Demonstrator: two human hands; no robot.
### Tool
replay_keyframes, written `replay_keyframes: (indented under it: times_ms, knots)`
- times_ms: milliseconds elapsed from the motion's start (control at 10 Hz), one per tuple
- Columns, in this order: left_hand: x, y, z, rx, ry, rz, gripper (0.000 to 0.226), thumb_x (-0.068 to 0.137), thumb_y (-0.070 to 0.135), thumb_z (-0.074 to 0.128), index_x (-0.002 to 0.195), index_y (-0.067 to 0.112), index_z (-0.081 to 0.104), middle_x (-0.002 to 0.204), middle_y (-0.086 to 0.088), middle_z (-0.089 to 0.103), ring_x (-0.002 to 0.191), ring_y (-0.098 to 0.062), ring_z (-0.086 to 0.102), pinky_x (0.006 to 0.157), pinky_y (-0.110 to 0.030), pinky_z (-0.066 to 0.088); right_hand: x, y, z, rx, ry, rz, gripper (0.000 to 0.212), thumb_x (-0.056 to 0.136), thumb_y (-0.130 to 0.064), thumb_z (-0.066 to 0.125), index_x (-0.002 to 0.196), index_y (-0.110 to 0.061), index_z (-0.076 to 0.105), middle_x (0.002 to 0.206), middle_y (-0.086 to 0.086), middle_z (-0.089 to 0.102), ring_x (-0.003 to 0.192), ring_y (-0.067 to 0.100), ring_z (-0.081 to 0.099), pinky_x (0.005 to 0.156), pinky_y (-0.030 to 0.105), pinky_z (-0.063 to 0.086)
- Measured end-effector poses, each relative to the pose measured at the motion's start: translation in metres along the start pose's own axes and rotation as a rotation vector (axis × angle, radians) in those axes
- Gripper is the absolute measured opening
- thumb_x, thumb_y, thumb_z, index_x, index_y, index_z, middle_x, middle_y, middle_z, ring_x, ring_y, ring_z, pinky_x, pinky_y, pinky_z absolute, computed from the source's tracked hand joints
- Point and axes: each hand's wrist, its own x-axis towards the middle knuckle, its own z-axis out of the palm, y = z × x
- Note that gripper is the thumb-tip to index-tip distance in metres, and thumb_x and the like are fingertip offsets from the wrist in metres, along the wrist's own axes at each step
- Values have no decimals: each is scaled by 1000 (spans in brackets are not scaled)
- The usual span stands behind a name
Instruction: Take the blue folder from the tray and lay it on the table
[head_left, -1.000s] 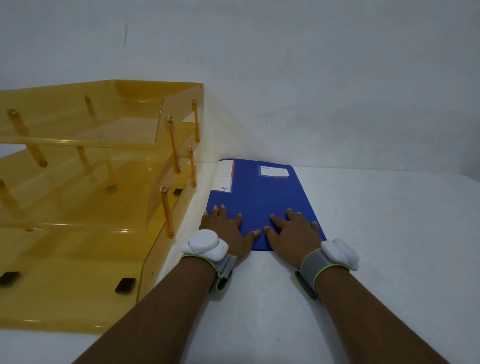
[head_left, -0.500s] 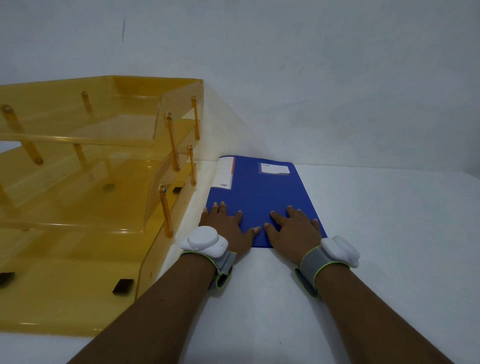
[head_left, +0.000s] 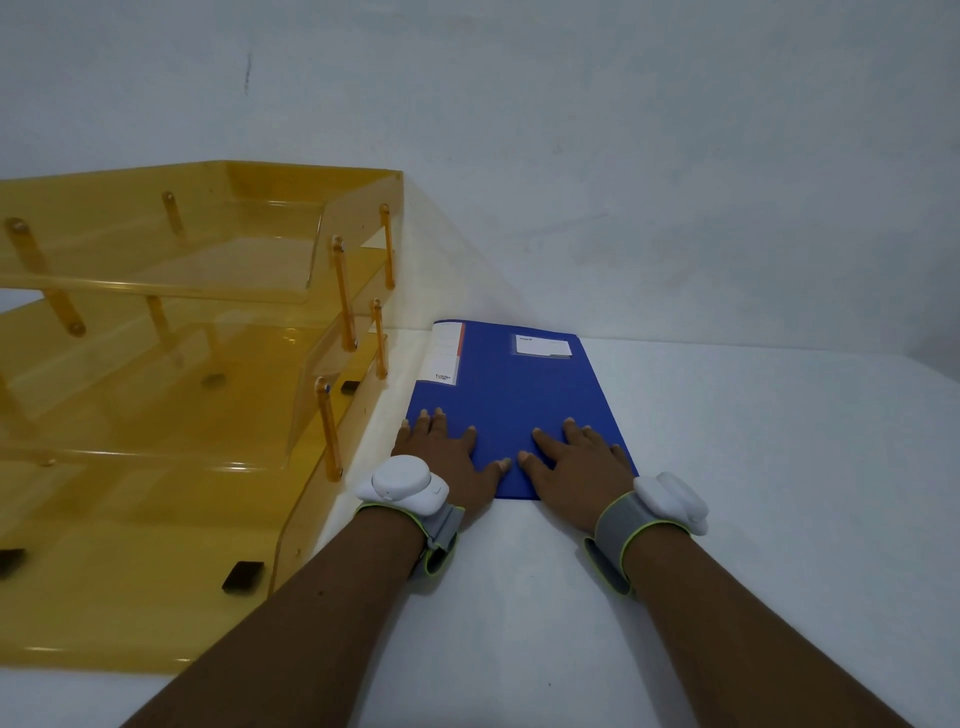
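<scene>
A: Where's the blue folder (head_left: 511, 400)?
B: Centre of the frame, lying flat on the white table (head_left: 753, 467), closed. Far edge sits near the wall (head_left: 571, 130). Long side runs away from the camera.

A: Relative to the tray?
B: Just to the right of the yellow tray (head_left: 156, 467), outside it, a strip of bare table between them. The tray fills the left of the frame, three stacked see-through tiers on posts.

A: Hands?
B: Both on the folder's near end. Left hand (head_left: 447, 457) covers the lower left corner, fingers spread and flat, the outer ones hanging over the folder's left edge. Right hand (head_left: 576, 465) lies on the lower right part, palm down, fingers splayed, heel of the hand off the near edge onto the table.

A: Gripping anything?
B: No. Both lie open and flat, pressing on the cover, nothing pinched. Thumbs point toward each other and nearly meet over the near edge.

A: Anything on the folder?
B: White label pocket (head_left: 543, 345) near the top, white spine strip (head_left: 444, 353) with an orange edge at upper left. Print too small to read.

A: Wrists?
B: Grey bands with lime trim, a white pod on each: left wrist device (head_left: 402, 483), right wrist device (head_left: 670, 501). Bare forearms come in from the bottom of the frame.
</scene>
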Motion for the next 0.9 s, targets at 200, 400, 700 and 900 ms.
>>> replay_keyframes:
  times_ms: [200,400,700,900]
  knots:
    - [-2,1,-6,-35,31,-1,75,85,66,29,147,24,24,160,-14,9,149,-33,2,121,-45,1,-8,1,-3,64,30,7,61,95,-52,30,149,-27,18,161,7,8,149,27,6,120,45,7]
    - [-16,-2,-16,-115,160,13,58,89,55,39,132,17,48,145,-15,43,142,-34,27,118,-42,18,-28,0,-19,57,148,53,49,93,-45,42,133,-17,50,143,12,46,133,29,40,109,39,31]
    - [-56,-3,-34,-311,288,47,36,92,32,49,120,12,62,124,-8,63,113,-24,58,89,-27,44,-63,-1,-46,145,210,56,27,93,-24,47,99,-8,67,107,11,69,100,31,62,83,33,47]
    - [-92,-2,-55,-453,410,-4,27,92,28,52,96,10,71,103,-9,72,95,-26,65,75,-25,44,-93,-10,-71,267,275,48,25,93,-18,46,86,-3,64,102,16,69,93,32,63,76,33,49]
